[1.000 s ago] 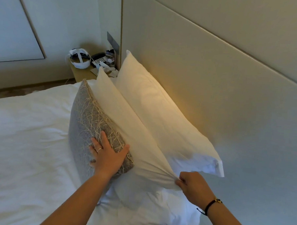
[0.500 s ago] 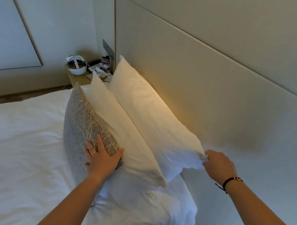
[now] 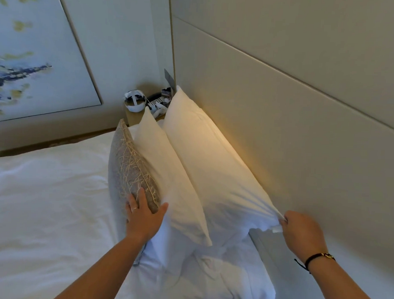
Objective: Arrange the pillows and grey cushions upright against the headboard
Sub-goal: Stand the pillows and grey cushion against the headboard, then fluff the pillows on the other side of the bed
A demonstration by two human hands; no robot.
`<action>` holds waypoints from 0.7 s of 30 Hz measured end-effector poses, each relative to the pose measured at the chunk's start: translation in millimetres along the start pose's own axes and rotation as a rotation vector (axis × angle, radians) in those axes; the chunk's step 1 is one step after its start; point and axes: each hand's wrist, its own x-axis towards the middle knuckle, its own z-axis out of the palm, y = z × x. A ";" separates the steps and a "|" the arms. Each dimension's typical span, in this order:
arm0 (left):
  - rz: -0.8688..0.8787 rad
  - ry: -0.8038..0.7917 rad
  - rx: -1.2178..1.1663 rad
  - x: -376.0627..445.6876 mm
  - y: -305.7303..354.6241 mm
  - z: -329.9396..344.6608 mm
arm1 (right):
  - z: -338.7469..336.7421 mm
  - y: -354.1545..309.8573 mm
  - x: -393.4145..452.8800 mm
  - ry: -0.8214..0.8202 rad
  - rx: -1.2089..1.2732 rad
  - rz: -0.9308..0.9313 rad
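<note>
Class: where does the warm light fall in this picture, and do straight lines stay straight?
Head view: a warm glow lights the back pillow and lower headboard; the duvet looks cool and bluish; headboard seams run slanted, the wide-angle lens skewing them.

Bare forearms, ring on left hand (image 3: 143, 217), dark bracelet (image 3: 317, 258) on right wrist

On a bed with white sheets (image 3: 42, 199), two plump white fabric pillows stand on edge, the rear white pillow (image 3: 213, 168) leaning against the beige padded headboard (image 3: 283, 108) and the front white pillow (image 3: 167, 177) resting against it. A grey woven cushion with pale branch-like stitching (image 3: 132, 167) stands in front. The left hand (image 3: 143, 214) lies flat on the cushion's near corner, while the right hand (image 3: 300, 233) pinches the rear pillow's near corner.
</note>
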 end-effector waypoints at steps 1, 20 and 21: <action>0.005 0.002 0.007 -8.7 0.6 5.6 | 2.3 1.5 -2.7 0.009 0.033 -0.007; 0.702 -0.372 0.318 -154.9 72.4 137.7 | 86.2 117.7 -207.4 -0.200 0.625 0.470; 0.722 -0.471 0.349 -159.9 80.8 149.1 | 87.8 127.0 -222.6 -0.187 0.617 0.537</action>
